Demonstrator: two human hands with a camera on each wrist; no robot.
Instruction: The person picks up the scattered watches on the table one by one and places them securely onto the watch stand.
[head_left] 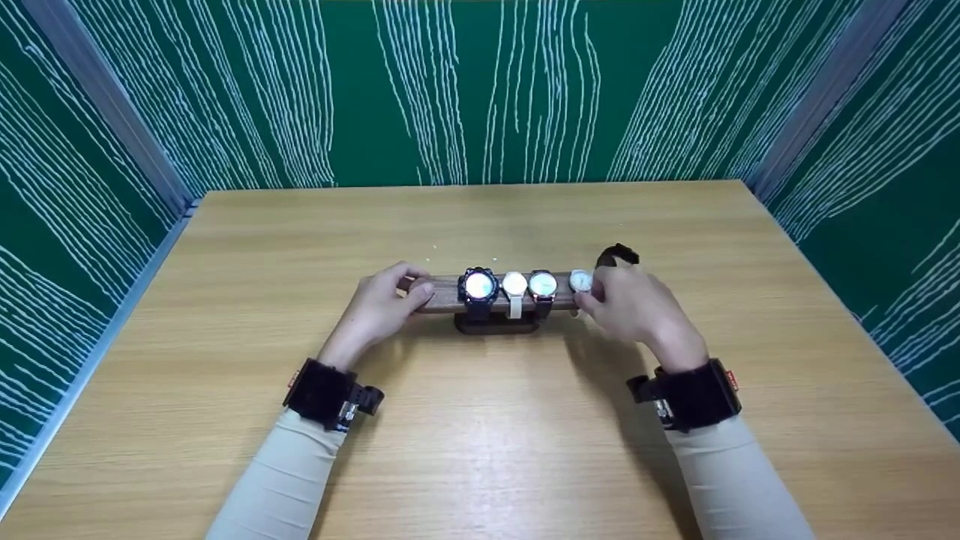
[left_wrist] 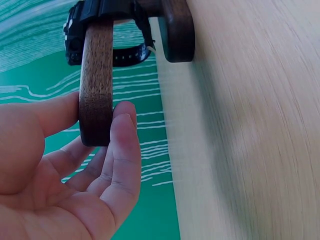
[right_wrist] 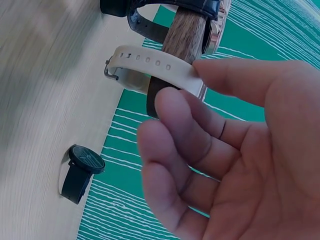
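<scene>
A dark wooden watch stand (head_left: 445, 295) has a long bar on a rounded base (head_left: 499, 328). My left hand (head_left: 379, 304) pinches the bar's left end between thumb and fingers. Along the bar sit a chunky black watch (head_left: 480, 285), a white-strapped watch (head_left: 514, 284) and a dark-strapped watch (head_left: 543, 284). At the right end, my right hand (head_left: 637, 304) holds another white-strapped watch (head_left: 580, 280). Its buckled white strap (right_wrist: 150, 62) loops around the bar in the right wrist view, thumb against it and fingers curled near the bar's end.
A black watch (right_wrist: 82, 172) lies on the wooden table (head_left: 480, 435) beyond my right hand, partly hidden by it in the head view. Green walls (head_left: 645, 90) with white line patterns rise behind the table and at both sides.
</scene>
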